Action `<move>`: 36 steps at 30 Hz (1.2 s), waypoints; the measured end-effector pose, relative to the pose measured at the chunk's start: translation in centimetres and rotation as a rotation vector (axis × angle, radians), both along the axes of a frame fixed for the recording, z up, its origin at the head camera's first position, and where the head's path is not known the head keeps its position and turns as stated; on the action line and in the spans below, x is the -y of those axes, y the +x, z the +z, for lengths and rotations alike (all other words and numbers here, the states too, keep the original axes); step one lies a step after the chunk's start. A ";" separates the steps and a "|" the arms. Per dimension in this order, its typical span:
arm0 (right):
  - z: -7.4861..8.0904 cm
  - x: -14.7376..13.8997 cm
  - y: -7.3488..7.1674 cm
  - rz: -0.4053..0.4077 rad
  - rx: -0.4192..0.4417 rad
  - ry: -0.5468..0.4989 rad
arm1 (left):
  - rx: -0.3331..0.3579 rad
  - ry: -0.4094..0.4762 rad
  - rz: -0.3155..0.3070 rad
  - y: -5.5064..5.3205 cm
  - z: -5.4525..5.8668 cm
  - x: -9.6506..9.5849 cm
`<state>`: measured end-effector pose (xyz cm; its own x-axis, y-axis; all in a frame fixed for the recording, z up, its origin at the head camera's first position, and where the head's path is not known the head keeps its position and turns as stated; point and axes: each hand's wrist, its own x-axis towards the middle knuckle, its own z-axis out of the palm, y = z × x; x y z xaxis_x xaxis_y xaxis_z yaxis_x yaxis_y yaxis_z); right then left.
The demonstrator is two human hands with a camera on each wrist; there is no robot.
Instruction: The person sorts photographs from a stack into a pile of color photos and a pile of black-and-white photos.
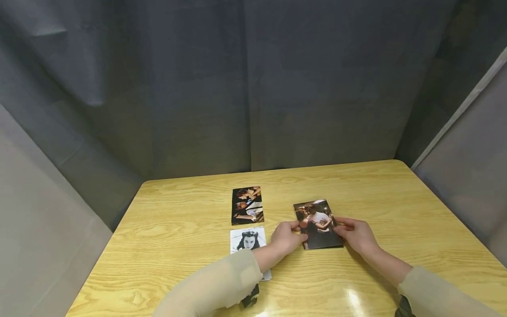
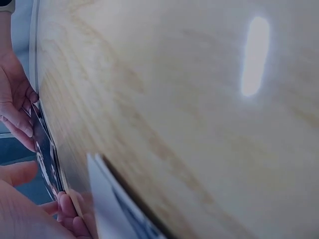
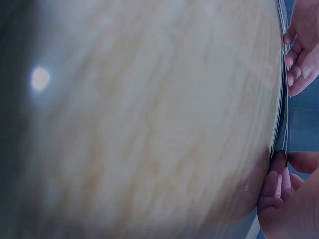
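Observation:
A colour photo print (image 1: 317, 229) showing a couple lies towards the right of the table, tilted slightly, with a dark band along its near edge. My left hand (image 1: 288, 237) holds its left edge, the thumb over the face of the print. At the opposite edge my right hand (image 1: 358, 235) pinches the print between thumb and fingers. Seen edge-on in the right wrist view, the print (image 3: 283, 124) shows several thin layers. Beside my left hand is a black-and-white portrait print (image 1: 248, 239), partly hidden under my left forearm.
Beyond the portrait lies another colour print (image 1: 247, 206), its picture turned sideways. All of them are on a yellow wood-grain table (image 1: 178, 220). Dark grey curtains (image 1: 198, 88) hang behind the far edge, with pale panels (image 1: 467, 154) at the sides.

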<state>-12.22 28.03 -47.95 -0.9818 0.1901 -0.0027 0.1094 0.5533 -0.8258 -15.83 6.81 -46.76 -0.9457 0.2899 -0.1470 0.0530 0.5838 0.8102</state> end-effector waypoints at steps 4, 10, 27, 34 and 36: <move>0.1 -0.1 0.1 -0.002 -0.006 0.014 | 0.008 0.017 0.015 0.0 0.0 -0.2; 0.6 0.3 -0.2 -0.029 -0.050 -0.055 | 0.020 0.211 0.104 -0.1 -0.2 -0.4; 3.4 8.2 -6.0 -0.088 -0.088 -0.275 | 0.017 0.581 0.264 -4.7 1.0 7.3; 3.0 12.5 -8.3 -0.070 -0.100 -0.276 | 0.018 0.560 0.328 -6.4 0.6 11.0; 2.7 13.4 -9.1 -0.067 -0.109 -0.284 | 0.018 0.546 0.348 -6.9 0.6 11.8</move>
